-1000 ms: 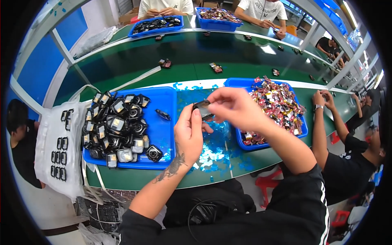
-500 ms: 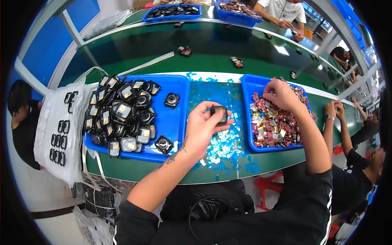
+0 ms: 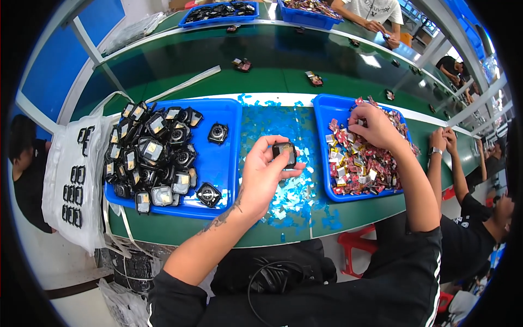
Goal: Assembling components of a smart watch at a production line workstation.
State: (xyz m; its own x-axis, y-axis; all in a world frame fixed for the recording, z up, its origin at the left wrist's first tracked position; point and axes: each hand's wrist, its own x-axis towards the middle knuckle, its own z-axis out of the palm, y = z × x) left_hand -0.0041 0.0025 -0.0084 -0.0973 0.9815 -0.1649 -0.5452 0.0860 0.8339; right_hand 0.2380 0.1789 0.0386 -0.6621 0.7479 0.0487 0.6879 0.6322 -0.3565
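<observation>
Two hands at work over blue trays on a green bench.

The bench carries a left tray heaped with black parts and a right tray full of small coloured packets. Between them, over blue scraps, the left hand pinches a small black part in its fingertips. The right hand rests in the packets, fingers curled; whether they grip one, I cannot tell.

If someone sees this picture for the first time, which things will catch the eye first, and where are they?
First, the left hand in the middle, holding up a small dark square part over a litter of blue film scraps. On the left, a blue tray carries a heap of black parts. On the right, the right hand reaches into a second blue tray full of small colourful pieces.
</observation>
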